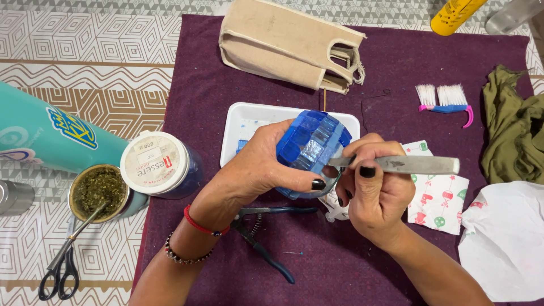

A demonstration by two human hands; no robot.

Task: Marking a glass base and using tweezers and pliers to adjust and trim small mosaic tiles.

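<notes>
I am working over a dark purple cloth (351, 266) spread on the counter (85, 73), whose covering is pale with a brown and grey geometric pattern. My left hand (260, 167) is wrapped around a round glass piece covered in blue mosaic tiles (311, 141), fingers curled behind it and thumb pressed across its lower front, holding it tilted just above a white rectangular tray (243, 122). My right hand (377, 195) is closed around flat metal tweezers (405, 165), thumb on top, and their tip touches the mosaic surface at its right edge.

Under my left wrist lie blue-handled pliers (266, 243) on the cloth. At the top of the cloth a beige canvas bag (283, 42) lies on its side. To the right sit a small brush with white bristles and a pink and blue handle (447, 102), a crumpled olive green cloth (510, 136), a patterned paper napkin (439, 198) and a sheet of white paper (504, 238).

To the left, off the purple cloth, a teal bottle (51, 136) lies on its side, beside a jar with a white lid (156, 164), a cup of green herb with a metal straw (99, 192), and black-handled scissors (59, 275). A yellow object (453, 14) pokes in at the top edge; I cannot tell what it is.
</notes>
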